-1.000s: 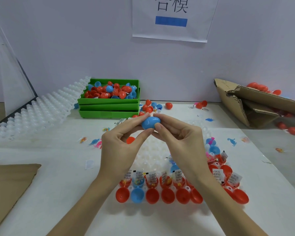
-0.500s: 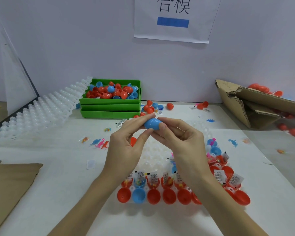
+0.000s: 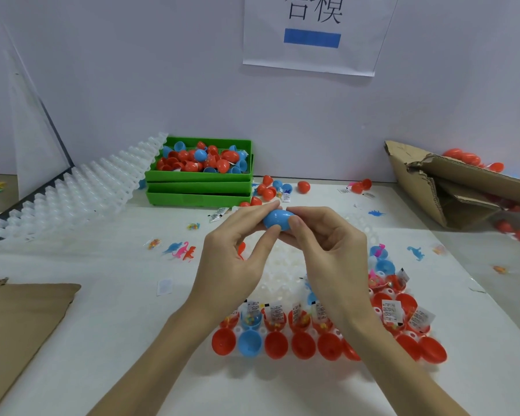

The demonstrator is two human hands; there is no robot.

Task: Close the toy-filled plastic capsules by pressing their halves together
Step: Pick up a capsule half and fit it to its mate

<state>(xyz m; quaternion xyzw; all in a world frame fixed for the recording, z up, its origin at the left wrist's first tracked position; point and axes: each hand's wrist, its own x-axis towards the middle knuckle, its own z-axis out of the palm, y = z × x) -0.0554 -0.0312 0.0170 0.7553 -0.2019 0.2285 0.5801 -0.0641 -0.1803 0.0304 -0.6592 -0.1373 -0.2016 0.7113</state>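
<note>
A blue plastic capsule (image 3: 276, 219) is held up above the table, its two halves joined. My left hand (image 3: 234, 253) pinches its left end between thumb and fingers. My right hand (image 3: 327, 244) pinches its right end the same way. Below my wrists a clear tray (image 3: 278, 271) holds a near row of open capsules (image 3: 276, 345), mostly red with one blue, each hinged half paired with a half filled with small toys and a paper slip. More open red capsules (image 3: 400, 313) sit at the tray's right side.
Stacked green bins (image 3: 198, 195) with loose red and blue capsule halves stand at the back. White empty trays (image 3: 72, 196) lean at the left. A torn cardboard box (image 3: 451, 193) lies at the right, flat cardboard (image 3: 18, 319) at the near left. Small toy dinosaurs (image 3: 182, 250) are scattered about.
The blue capsule stays pinched between both hands in almost the same spot; the fingers have shifted slightly around it.
</note>
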